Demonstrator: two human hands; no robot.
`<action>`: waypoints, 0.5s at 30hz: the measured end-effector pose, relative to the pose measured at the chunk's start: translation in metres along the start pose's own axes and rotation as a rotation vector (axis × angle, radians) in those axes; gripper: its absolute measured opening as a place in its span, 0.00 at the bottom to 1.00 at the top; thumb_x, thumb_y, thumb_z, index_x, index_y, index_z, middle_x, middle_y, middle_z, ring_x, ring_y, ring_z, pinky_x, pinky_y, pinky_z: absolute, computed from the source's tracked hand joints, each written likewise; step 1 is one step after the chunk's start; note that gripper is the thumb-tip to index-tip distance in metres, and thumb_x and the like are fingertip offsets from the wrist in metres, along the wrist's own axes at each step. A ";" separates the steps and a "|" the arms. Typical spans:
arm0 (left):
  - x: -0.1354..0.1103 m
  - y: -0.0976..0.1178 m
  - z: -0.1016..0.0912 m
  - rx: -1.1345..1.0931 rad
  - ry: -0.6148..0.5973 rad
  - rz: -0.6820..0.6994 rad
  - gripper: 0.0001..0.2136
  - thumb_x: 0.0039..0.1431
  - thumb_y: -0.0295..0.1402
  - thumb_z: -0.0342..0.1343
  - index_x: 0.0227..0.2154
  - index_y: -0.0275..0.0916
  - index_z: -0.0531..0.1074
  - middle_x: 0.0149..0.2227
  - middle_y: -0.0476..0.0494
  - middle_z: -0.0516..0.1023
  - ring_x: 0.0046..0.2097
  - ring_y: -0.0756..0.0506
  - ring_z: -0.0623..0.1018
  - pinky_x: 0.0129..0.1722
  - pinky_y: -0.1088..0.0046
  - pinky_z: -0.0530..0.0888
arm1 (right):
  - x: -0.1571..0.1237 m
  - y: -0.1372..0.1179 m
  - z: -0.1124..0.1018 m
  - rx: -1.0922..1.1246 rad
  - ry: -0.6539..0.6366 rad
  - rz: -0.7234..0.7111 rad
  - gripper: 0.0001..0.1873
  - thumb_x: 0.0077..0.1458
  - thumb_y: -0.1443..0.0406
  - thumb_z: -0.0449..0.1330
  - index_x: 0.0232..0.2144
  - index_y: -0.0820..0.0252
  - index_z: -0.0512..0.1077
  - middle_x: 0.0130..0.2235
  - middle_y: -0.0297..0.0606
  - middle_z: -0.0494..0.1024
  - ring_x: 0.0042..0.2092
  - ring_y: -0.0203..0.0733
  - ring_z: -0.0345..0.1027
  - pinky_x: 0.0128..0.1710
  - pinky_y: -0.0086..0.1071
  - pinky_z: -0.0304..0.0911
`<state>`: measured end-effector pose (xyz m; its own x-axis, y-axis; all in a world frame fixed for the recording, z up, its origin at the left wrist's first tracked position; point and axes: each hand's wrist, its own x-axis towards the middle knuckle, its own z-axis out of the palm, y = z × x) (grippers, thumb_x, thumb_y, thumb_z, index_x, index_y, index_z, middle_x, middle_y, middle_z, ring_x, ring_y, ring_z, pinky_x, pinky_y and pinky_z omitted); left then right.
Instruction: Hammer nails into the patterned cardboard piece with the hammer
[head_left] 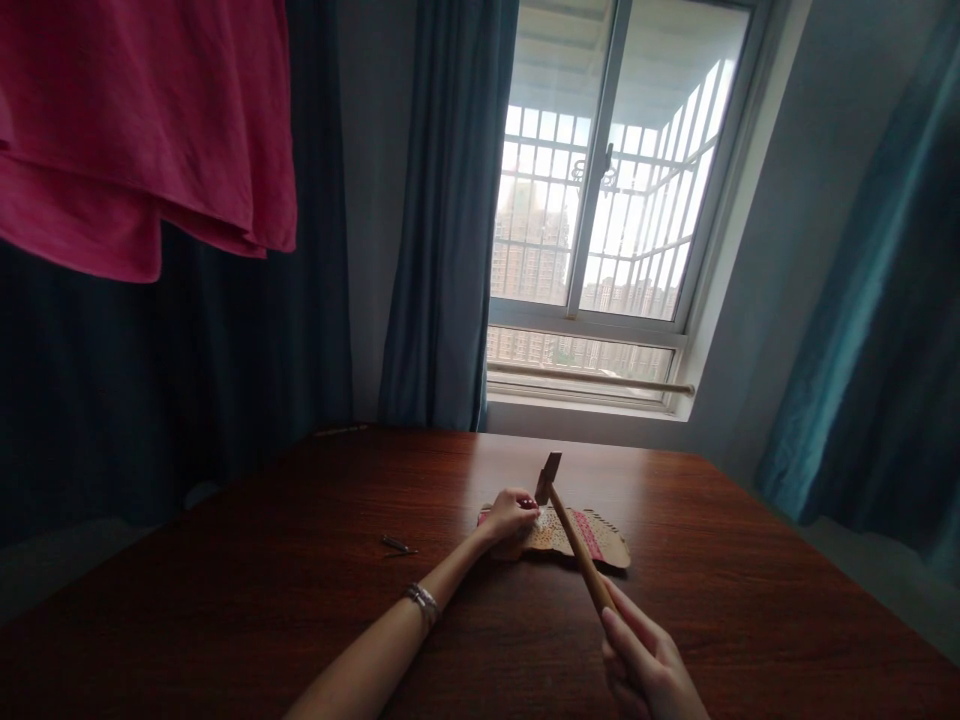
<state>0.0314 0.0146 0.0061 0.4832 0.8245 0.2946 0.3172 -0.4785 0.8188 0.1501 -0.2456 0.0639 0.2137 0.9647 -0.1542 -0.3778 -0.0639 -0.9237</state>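
My right hand (649, 665) grips the wooden handle of a small hammer (574, 545) near the table's front edge; the hammer's dark metal head is raised above a flat, perforated cardboard piece with a pink band (600, 540). My left hand (514, 515) rests on the left end of that piece, fingers curled and pinched together on something too small to name. A bracelet sits on my left wrist. Both forearms reach out over the dark wooden table (300, 580).
A small dark metal tool (397, 545) lies on the table left of my left arm. Behind the table are a barred window (600, 200) and blue curtains (442, 220). A pink cloth (142, 130) hangs at the upper left.
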 end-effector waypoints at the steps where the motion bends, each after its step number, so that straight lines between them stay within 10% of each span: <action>1: 0.000 -0.001 0.001 -0.001 0.003 -0.001 0.12 0.44 0.37 0.56 0.27 0.33 0.76 0.28 0.45 0.77 0.32 0.47 0.74 0.30 0.77 0.66 | -0.001 -0.001 -0.002 0.000 -0.006 -0.011 0.43 0.40 0.51 0.64 0.56 0.62 0.58 0.15 0.21 0.55 0.13 0.20 0.39 0.11 0.16 0.33; 15: 0.003 -0.009 0.003 0.009 0.002 -0.009 0.13 0.43 0.37 0.55 0.29 0.32 0.76 0.29 0.44 0.78 0.32 0.47 0.74 0.30 0.78 0.66 | 0.000 -0.001 -0.084 -0.279 0.441 -0.091 0.50 0.36 0.49 0.63 0.58 0.63 0.54 0.14 0.23 0.62 0.10 0.26 0.48 0.09 0.20 0.42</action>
<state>0.0324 0.0204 -0.0019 0.4785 0.8294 0.2885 0.3285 -0.4737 0.8171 0.2258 -0.2668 0.0353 0.6158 0.7741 -0.1467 -0.0993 -0.1084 -0.9891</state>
